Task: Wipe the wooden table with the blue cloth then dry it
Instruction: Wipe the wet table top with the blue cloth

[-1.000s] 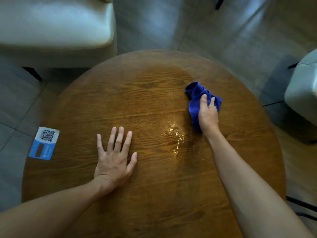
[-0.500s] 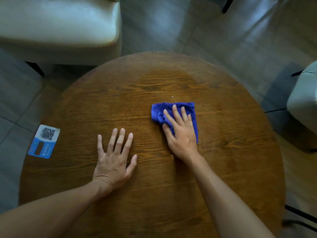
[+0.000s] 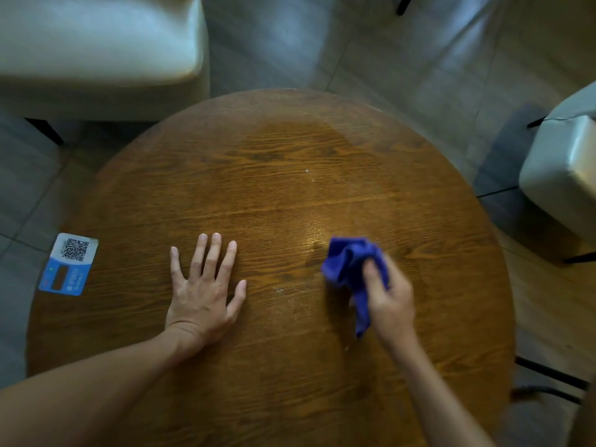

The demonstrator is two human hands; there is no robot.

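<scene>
Right hand (image 3: pixel 392 301): clenched round the bunched blue cloth (image 3: pixel 350 264), right of centre on the bench (image 3: pixel 290 382).
Left hand (image 3: pixel 203 285): spread flat, bracing.
Advice: open the cloth flatter; overlap strokes across the wet sheen (image 3: pixel 317 227), along the grain.

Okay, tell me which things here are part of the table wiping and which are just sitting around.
Part of the job:
wooden table
blue cloth, bunched in the right hand
left hand, flat on the table

Just lying about:
QR code card at the table's left edge
cream chair
second chair
</scene>
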